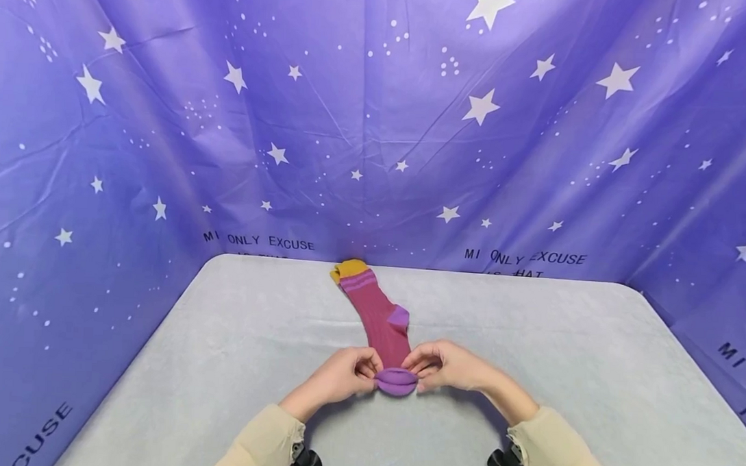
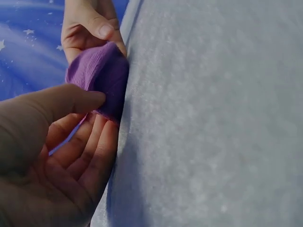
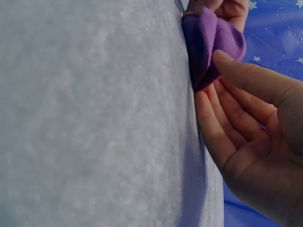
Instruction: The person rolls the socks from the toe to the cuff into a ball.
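Just below mid-frame now, the maroon sock [image 1: 379, 319] (mustard cuff [image 1: 352, 268] up top!) slants down the table [image 1: 233, 351] to lower centre, where my left grip [image 1: 343, 374] pinches one side of its folded purple toe [image 1: 396, 383] between thumb and fingers, my right grip [image 1: 455, 366] pinching the other.

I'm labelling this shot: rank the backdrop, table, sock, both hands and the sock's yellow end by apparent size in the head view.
1. Starry backdrop
2. Table
3. Sock
4. Left hand and right hand, too alike to rank
5. Yellow end
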`<act>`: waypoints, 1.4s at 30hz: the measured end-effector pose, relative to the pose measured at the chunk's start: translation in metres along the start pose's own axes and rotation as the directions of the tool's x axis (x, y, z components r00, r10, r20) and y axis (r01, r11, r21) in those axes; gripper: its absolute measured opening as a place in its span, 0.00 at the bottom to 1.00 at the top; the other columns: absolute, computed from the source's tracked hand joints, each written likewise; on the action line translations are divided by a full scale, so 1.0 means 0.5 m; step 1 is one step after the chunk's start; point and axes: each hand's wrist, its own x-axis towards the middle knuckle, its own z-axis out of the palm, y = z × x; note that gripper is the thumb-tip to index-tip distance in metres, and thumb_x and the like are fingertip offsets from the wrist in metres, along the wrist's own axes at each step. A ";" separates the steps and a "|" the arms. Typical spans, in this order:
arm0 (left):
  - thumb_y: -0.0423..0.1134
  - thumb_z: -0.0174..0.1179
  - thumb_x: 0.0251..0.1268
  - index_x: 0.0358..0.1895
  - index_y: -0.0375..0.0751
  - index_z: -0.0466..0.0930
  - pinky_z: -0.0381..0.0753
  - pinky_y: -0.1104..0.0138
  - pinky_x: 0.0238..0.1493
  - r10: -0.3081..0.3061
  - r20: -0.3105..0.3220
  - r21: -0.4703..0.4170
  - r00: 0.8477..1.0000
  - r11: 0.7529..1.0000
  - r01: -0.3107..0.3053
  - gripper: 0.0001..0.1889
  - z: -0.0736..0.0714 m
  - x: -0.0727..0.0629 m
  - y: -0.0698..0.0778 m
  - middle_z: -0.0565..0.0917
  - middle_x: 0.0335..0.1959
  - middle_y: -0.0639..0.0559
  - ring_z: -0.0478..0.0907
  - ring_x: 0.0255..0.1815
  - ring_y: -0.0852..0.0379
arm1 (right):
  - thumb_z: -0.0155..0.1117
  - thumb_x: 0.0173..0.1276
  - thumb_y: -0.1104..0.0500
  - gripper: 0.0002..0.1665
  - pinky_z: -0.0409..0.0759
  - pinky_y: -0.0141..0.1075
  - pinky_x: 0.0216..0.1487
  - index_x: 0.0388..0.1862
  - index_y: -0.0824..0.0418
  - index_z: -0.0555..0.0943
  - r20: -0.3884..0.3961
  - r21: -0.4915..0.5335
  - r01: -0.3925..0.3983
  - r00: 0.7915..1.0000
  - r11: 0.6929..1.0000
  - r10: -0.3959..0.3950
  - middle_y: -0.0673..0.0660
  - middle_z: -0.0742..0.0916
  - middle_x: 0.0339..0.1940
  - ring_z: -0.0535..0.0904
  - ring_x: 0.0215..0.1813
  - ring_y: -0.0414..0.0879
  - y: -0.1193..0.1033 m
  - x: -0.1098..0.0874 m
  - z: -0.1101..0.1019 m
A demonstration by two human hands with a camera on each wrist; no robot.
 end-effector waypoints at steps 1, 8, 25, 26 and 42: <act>0.23 0.64 0.55 0.35 0.37 0.80 0.77 0.75 0.27 -0.002 -0.012 -0.021 1.000 1.000 0.002 0.08 0.000 0.000 -0.001 0.85 0.31 0.46 0.77 0.30 0.65 | 0.71 0.57 0.68 0.26 0.82 0.30 0.56 0.54 0.76 0.78 -0.005 -0.011 0.003 1.000 1.000 -0.003 0.71 0.85 0.51 0.84 0.51 0.46 -0.001 0.001 0.002; 0.29 0.66 0.57 0.36 0.32 0.80 0.75 0.76 0.30 -0.017 -0.092 -0.135 0.996 0.991 0.004 0.05 -0.001 0.001 -0.003 0.86 0.33 0.41 0.77 0.30 0.66 | 0.76 0.52 0.67 0.24 0.84 0.31 0.46 0.49 0.71 0.79 -0.065 -0.085 0.036 0.997 0.996 -0.041 0.61 0.86 0.39 0.81 0.41 0.39 -0.011 0.013 0.015; 0.32 0.72 0.54 0.33 0.36 0.79 0.74 0.73 0.23 -0.103 -0.258 -0.035 0.961 0.995 0.097 0.09 0.001 0.009 0.003 0.84 0.28 0.49 0.74 0.24 0.64 | 0.70 0.59 0.65 0.12 0.76 0.26 0.30 0.39 0.71 0.79 -0.276 -0.076 -0.085 0.959 0.994 0.061 0.60 0.85 0.29 0.76 0.30 0.34 -0.013 0.034 0.022; 0.32 0.72 0.54 0.33 0.37 0.78 0.73 0.74 0.23 -0.091 -0.267 -0.008 0.959 0.996 0.092 0.10 0.001 0.010 0.003 0.83 0.27 0.50 0.73 0.24 0.65 | 0.70 0.59 0.66 0.12 0.75 0.26 0.29 0.38 0.71 0.79 -0.289 -0.081 -0.094 0.955 0.992 0.066 0.59 0.85 0.28 0.76 0.29 0.34 -0.012 0.035 0.022; 0.27 0.71 0.52 0.33 0.41 0.85 0.77 0.76 0.30 0.036 -0.151 0.107 0.988 0.994 -0.019 0.08 0.000 0.004 0.004 0.84 0.30 0.52 0.75 0.29 0.70 | 0.73 0.54 0.68 0.07 0.79 0.27 0.37 0.33 0.63 0.87 -0.273 -0.289 -0.007 0.959 0.957 -0.076 0.54 0.85 0.30 0.75 0.32 0.32 -0.005 0.023 0.016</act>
